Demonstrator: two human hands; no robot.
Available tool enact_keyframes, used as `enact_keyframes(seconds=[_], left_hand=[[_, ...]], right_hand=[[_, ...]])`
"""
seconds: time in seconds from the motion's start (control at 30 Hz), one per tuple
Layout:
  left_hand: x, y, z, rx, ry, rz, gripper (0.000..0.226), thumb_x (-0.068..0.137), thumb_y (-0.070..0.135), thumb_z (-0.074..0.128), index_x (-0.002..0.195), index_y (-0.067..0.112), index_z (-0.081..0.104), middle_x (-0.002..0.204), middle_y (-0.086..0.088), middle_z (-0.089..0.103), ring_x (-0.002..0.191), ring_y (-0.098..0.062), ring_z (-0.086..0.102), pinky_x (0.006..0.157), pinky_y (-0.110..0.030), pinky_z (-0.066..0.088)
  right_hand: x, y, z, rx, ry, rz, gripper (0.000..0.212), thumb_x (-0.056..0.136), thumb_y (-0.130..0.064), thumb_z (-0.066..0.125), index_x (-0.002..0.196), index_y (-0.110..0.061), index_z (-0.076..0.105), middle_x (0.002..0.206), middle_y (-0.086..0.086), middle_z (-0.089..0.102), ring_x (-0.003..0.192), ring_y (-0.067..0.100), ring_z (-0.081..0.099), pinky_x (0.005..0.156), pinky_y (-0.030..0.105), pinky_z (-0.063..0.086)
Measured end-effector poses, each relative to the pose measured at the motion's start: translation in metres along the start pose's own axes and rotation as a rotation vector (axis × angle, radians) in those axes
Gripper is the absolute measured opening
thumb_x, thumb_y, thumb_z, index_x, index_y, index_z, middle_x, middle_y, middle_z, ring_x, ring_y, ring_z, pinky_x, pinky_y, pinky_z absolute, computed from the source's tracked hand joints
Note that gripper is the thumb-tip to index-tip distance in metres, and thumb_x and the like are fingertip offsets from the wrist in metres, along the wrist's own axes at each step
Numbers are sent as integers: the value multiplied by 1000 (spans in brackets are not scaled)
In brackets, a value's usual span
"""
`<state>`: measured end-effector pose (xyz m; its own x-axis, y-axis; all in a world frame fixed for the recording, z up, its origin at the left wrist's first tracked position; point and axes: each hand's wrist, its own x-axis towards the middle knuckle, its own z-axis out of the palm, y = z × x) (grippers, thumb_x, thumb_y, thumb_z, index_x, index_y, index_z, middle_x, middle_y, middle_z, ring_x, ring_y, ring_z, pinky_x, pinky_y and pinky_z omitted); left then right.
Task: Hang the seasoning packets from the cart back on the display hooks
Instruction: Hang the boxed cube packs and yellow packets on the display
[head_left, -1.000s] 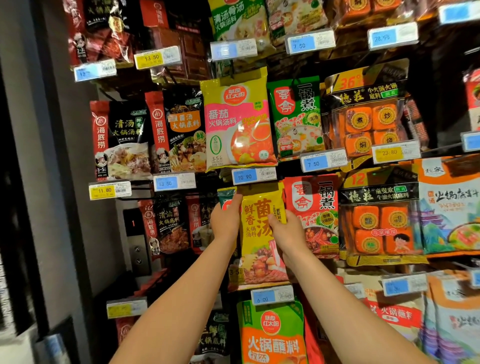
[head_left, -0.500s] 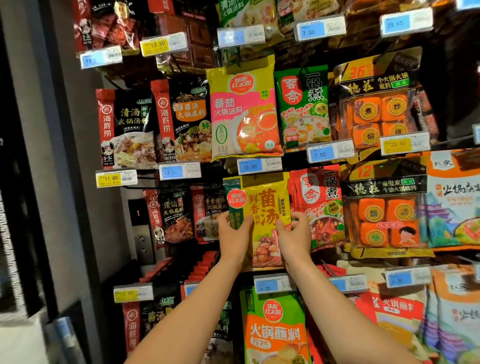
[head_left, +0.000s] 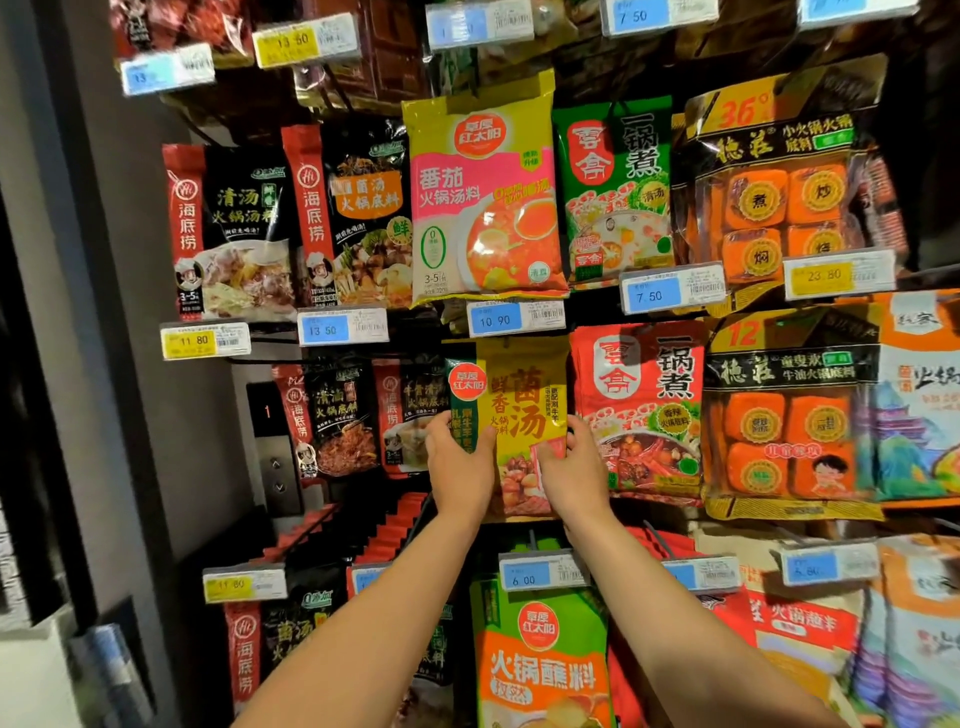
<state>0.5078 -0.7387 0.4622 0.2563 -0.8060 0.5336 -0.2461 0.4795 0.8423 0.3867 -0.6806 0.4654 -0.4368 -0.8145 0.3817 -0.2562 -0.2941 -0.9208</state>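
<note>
Both hands were on the yellow mushroom-soup packet (head_left: 524, 415), which sat in the middle row of the display, directly under the 10.90 price tag (head_left: 514, 318) and between the dark packets on the left and the red packet (head_left: 641, 405) on the right. The left hand (head_left: 460, 462) gripped the packet's left edge, thumb curled across the front; the right hand (head_left: 571, 467) pinched the right edge, fingertips (head_left: 576, 431) bent round it. The packet's top edge lay tucked behind the tag, so whether its hole had caught the hook could not be told.

The main risk, as I judged it, was letting go before the hole was truly seated: the packet would slide down onto the 6.00 price tag (head_left: 540, 571) and the green dipping-sauce packet (head_left: 540, 649) below. Pushing blind could also tear the hole or knock the red neighbour askew.

No cart showed in view, and no open container; the only holders visible were the hooks' rows, each carrying stacked packets.
</note>
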Motion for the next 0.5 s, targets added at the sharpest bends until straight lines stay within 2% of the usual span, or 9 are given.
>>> enact_keyframes(seconds=[0.03, 0.13, 0.17, 0.27, 0.37, 0.5], left_hand=[[3, -2, 2, 13, 6, 4, 48, 95, 39, 70, 135, 24, 46, 128, 0, 55, 109, -21, 60, 93, -44, 53], [9, -9, 10, 19, 18, 39, 49, 96, 37, 69, 136, 22, 45, 128, 1, 54, 115, -22, 58, 98, -45, 51], [10, -10, 13, -6, 28, 46, 48, 97, 34, 69, 136, 21, 46, 127, 0, 54, 117, -23, 56, 101, -46, 50], [9, -19, 20, -66, 56, 46, 43, 98, 31, 67, 135, 21, 48, 124, -2, 53, 118, -27, 53, 104, -51, 48], [2, -24, 22, -138, 43, 45, 47, 102, 33, 61, 143, 20, 44, 133, -4, 51, 123, -25, 53, 107, -49, 47], [-6, -23, 23, -185, 27, 33, 51, 104, 31, 58, 149, 18, 38, 139, -5, 48, 125, -23, 52, 106, -42, 47]], right_hand=[[3, 1, 2, 3, 4, -4, 60, 106, -21, 54, 161, -22, 28, 163, 4, 36, 108, 11, 52, 90, 27, 44], [9, 4, 9, 8, 50, -20, 61, 105, -22, 57, 159, -23, 30, 162, 4, 38, 137, 24, 47, 109, 42, 46], [11, 6, 11, 13, 64, -18, 60, 104, -22, 57, 159, -23, 32, 160, 3, 40, 139, 26, 46, 109, 43, 47], [9, 11, 12, 47, 109, -41, 54, 105, -19, 56, 156, -23, 38, 153, -1, 46, 124, 20, 55, 93, 28, 48], [7, 19, 10, 70, 149, -80, 49, 105, -18, 56, 152, -24, 44, 152, -1, 50, 136, 21, 50, 101, 33, 46], [3, 19, 6, 71, 154, -108, 49, 105, -14, 56, 152, -25, 45, 153, -5, 49, 139, 19, 48, 107, 34, 45]])
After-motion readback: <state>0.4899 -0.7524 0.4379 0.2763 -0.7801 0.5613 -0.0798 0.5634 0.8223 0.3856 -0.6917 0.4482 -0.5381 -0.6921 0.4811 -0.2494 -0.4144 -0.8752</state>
